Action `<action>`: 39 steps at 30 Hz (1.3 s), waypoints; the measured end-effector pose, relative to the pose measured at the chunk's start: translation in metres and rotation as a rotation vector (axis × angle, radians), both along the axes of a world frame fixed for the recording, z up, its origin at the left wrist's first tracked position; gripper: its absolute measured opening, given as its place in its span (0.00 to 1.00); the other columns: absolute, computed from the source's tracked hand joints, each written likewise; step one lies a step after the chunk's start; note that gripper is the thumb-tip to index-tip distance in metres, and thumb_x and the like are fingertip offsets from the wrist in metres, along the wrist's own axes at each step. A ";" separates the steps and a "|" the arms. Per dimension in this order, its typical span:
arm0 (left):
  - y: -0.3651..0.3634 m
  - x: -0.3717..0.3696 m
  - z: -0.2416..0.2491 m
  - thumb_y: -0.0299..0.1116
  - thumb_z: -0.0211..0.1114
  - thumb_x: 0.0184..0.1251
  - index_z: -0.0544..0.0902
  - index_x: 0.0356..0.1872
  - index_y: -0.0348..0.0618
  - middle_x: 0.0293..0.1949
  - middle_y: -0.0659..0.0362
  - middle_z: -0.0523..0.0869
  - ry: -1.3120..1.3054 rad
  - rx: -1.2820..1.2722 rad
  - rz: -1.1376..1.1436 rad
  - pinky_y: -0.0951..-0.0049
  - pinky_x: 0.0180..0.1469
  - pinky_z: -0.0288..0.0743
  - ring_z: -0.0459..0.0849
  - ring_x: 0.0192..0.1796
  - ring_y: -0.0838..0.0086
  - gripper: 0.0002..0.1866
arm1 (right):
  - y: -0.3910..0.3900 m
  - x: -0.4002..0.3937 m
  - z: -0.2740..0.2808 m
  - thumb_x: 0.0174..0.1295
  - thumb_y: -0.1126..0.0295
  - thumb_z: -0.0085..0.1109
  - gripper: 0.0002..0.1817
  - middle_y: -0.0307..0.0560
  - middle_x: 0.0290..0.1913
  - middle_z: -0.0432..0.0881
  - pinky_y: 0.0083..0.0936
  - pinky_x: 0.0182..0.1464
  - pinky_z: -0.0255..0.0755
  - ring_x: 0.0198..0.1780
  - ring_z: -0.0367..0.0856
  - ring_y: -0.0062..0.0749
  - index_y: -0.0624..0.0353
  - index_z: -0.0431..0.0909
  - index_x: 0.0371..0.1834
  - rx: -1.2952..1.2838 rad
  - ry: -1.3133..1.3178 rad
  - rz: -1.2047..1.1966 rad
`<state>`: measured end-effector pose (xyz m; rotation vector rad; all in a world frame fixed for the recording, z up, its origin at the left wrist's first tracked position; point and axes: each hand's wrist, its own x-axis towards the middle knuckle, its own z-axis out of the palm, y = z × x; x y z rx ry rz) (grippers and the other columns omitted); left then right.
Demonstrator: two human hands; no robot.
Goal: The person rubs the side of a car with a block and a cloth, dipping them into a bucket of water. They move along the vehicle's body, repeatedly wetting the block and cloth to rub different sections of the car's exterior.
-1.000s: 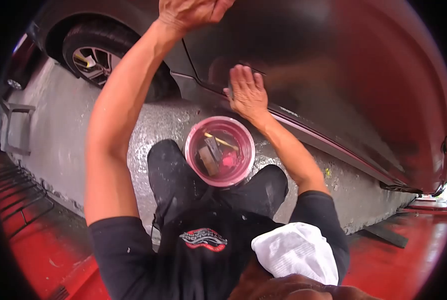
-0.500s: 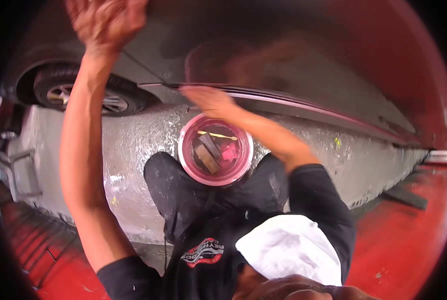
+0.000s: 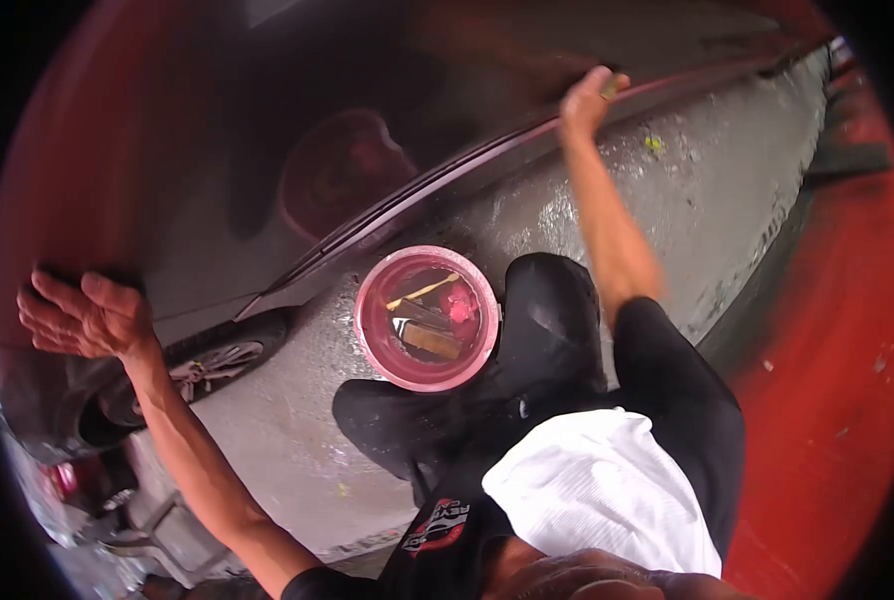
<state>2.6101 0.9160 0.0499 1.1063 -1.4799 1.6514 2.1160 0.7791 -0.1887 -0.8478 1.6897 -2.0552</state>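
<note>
My left hand (image 3: pixel 87 315) lies with fingers spread against the dark, glossy car panel (image 3: pixel 207 150), just above the wheel (image 3: pixel 217 370). On the right, my right hand (image 3: pixel 587 105) is at the panel's lower edge, fingers closed and partly hidden. A small yellow-green piece (image 3: pixel 615 86) shows at its fingers; I cannot make out what it is. Between my knees stands a pink bucket (image 3: pixel 369 335) of water. In it are a brown block (image 3: pixel 431 340), a thin yellow stick (image 3: pixel 425 290) and a bright pink lump (image 3: pixel 460 302).
A white cloth (image 3: pixel 597 490) hangs over my black shirt. The grey floor (image 3: pixel 277 430) is wet and meets a red floor (image 3: pixel 817 420) at right. A grey stand-like object (image 3: pixel 182 540) is at lower left, close to my left arm.
My view has turned. My right hand has moved from near the bucket far to the right along the car's lower edge. My left hand now appears lower, spread on the panel above the wheel.
</note>
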 end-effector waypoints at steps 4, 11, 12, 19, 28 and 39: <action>0.004 0.005 -0.002 0.46 0.49 0.77 0.75 0.68 0.39 0.69 0.41 0.72 -0.046 -0.017 0.069 0.42 0.69 0.60 0.70 0.69 0.44 0.27 | 0.017 0.211 -0.044 0.81 0.55 0.30 0.38 0.68 0.82 0.27 0.40 0.83 0.27 0.84 0.27 0.47 0.70 0.29 0.80 0.061 -0.170 -0.100; 0.003 0.014 -0.006 0.45 0.45 0.80 0.69 0.74 0.40 0.74 0.42 0.66 -0.059 0.035 0.033 0.46 0.76 0.52 0.63 0.77 0.49 0.29 | 0.069 0.278 -0.017 0.80 0.55 0.31 0.41 0.71 0.81 0.22 0.39 0.82 0.21 0.83 0.20 0.52 0.75 0.23 0.78 -0.030 -0.348 0.082; 0.005 0.011 -0.005 0.45 0.45 0.80 0.69 0.74 0.40 0.74 0.42 0.67 -0.048 0.043 0.056 0.46 0.76 0.52 0.63 0.77 0.49 0.29 | 0.038 0.209 -0.025 0.80 0.55 0.29 0.39 0.68 0.82 0.26 0.39 0.83 0.23 0.84 0.23 0.50 0.73 0.28 0.79 0.023 -0.270 -0.024; -0.002 0.006 -0.006 0.46 0.42 0.80 0.70 0.73 0.40 0.74 0.42 0.68 -0.009 -0.018 0.042 0.46 0.76 0.53 0.66 0.75 0.50 0.29 | -0.032 -0.032 -0.012 0.79 0.42 0.26 0.42 0.66 0.82 0.44 0.36 0.81 0.45 0.83 0.45 0.49 0.71 0.44 0.79 -0.126 -0.266 -0.101; 0.005 0.010 -0.009 0.48 0.36 0.81 0.62 0.78 0.44 0.78 0.43 0.59 -0.010 0.073 0.107 0.42 0.77 0.47 0.57 0.79 0.47 0.31 | -0.006 0.117 -0.070 0.81 0.53 0.27 0.38 0.71 0.82 0.32 0.40 0.83 0.31 0.84 0.33 0.54 0.74 0.36 0.80 0.069 -0.179 -0.061; 0.002 0.008 -0.007 0.49 0.36 0.81 0.63 0.78 0.44 0.78 0.44 0.61 -0.018 0.048 0.111 0.43 0.77 0.47 0.59 0.79 0.49 0.31 | 0.074 0.266 -0.042 0.79 0.50 0.30 0.44 0.70 0.81 0.21 0.42 0.82 0.22 0.83 0.21 0.54 0.73 0.21 0.78 0.003 -0.116 0.126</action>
